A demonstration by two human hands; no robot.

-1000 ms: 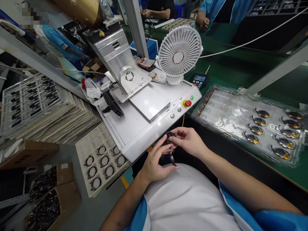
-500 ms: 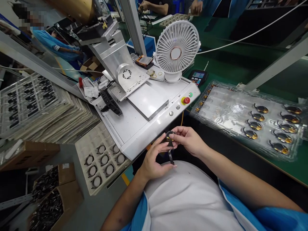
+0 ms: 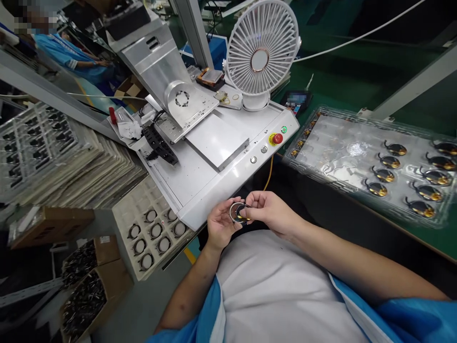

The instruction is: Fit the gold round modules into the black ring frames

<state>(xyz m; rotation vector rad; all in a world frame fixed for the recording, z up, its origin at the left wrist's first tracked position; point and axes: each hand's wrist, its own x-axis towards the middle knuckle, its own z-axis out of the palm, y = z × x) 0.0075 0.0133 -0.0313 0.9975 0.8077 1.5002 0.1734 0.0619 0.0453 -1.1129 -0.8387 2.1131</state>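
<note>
In front of my belly both hands meet over small round watch parts. My left hand (image 3: 220, 227) curls around a thin silvery watch case ring (image 3: 232, 212), holding it at the edge with its fingers. My right hand (image 3: 266, 209) pinches a dark round watch screen with a gold-coloured patch (image 3: 243, 215), its thumb on top. The screen overlaps the ring's right side; I cannot tell whether it is seated in it. Fingers hide part of both pieces.
Ahead stands a white machine (image 3: 203, 190) with a red stop button (image 3: 277, 138) and a fan (image 3: 262, 47). A tray of watch cases (image 3: 130, 209) lies left; a clear tray of dark round screens (image 3: 342, 162) lies right. Cartons of black parts (image 3: 114, 286) sit lower left.
Both hands have shifted a little left. The black strip that hung by my left hand no longer shows, and the silvery ring is now visible. The camera view has tilted down slightly.
</note>
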